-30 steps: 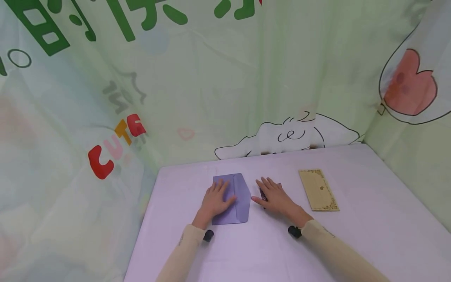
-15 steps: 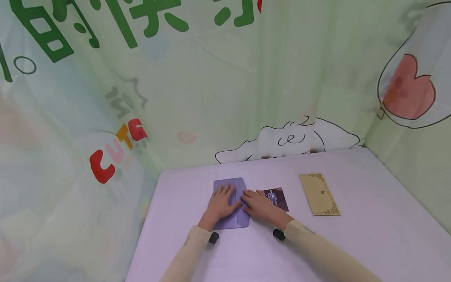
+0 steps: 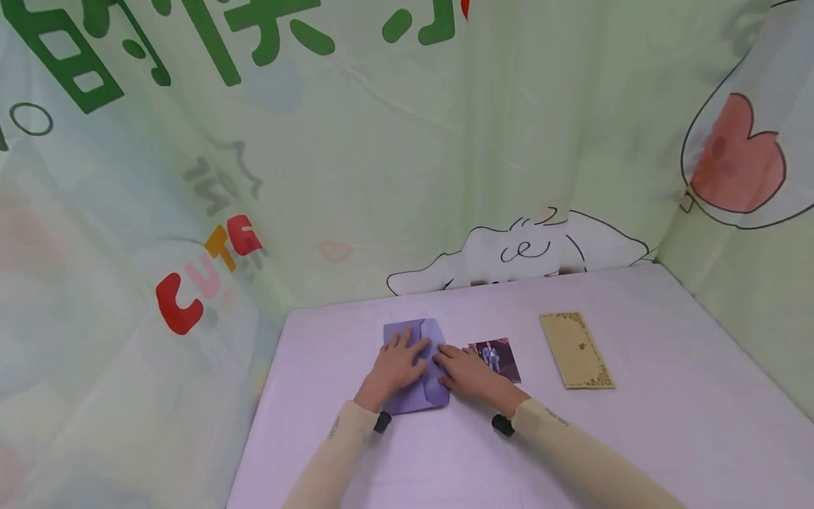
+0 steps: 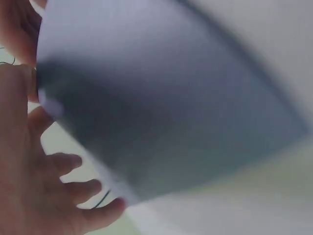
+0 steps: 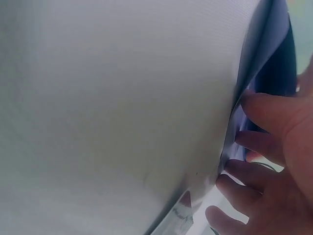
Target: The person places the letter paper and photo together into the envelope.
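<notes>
A purple envelope [image 3: 407,404] lies on the table, its flap [image 3: 431,332] unfolded toward the right. My left hand [image 3: 393,367] rests on the envelope's body with fingers spread and the thumb near the flap fold. My right hand [image 3: 470,371] touches the flap with its fingertips. In the right wrist view the envelope gapes beside the right thumb [image 5: 264,107], showing a dark blue inside. A small photo print [image 3: 499,359] of figures in light clothing lies partly under my right hand.
A tan card [image 3: 577,350] with ornate corner borders lies at the right. Pale purple cloth covers the table [image 3: 445,466]. A printed curtain [image 3: 381,177] stands close behind it and along its sides.
My right hand has moved left from the photo onto the envelope's flap, uncovering most of the photo. My left hand stays on the envelope, whose fold has opened slightly.
</notes>
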A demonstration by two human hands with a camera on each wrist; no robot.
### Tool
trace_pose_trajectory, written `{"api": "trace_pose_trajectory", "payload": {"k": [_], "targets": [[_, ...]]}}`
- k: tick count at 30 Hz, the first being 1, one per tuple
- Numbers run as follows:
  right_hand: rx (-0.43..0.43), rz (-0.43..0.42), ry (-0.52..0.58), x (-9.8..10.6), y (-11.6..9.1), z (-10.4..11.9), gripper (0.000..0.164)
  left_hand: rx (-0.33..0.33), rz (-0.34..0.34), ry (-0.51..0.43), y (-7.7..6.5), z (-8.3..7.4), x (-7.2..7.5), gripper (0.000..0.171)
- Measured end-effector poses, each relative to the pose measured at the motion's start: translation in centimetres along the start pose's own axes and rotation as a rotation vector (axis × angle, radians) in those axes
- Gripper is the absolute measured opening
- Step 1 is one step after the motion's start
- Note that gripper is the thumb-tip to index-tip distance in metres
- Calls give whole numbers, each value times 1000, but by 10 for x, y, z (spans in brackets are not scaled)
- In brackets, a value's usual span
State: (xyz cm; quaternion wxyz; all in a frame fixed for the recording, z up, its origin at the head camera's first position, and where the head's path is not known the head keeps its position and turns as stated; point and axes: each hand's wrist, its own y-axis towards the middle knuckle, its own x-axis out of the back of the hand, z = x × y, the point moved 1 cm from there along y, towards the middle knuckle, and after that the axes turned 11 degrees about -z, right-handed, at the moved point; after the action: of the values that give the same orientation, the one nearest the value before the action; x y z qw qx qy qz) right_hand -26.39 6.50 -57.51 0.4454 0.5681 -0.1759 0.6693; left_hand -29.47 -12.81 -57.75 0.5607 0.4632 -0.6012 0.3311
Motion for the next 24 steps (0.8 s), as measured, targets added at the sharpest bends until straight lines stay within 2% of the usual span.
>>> {"api": "trace_pose_trajectory", "payload": {"k": [5,7,10,12,15,19,24], "targets": [[-20,3,4,-2,-1,-2,46,-33,136,13,6,6,16,55],[-16,2,9,-1,-1,-3,46,-55,205,-4,8,10,23,66],[-14,2,16,0,-1,-2,46,-139,269,-7,10,18,31,84],[-14,-1,21,1,-1,-1,46,-203,273,-18,10,23,36,90],[-19,-5,26,1,-1,-1,47,-279,236,-33,11,33,35,90],[-12,-15,29,1,-1,-3,48,-286,184,-64,11,41,27,88],[-10,-33,58,-1,-1,-3,47,-286,158,-21,10,43,20,90]]}}
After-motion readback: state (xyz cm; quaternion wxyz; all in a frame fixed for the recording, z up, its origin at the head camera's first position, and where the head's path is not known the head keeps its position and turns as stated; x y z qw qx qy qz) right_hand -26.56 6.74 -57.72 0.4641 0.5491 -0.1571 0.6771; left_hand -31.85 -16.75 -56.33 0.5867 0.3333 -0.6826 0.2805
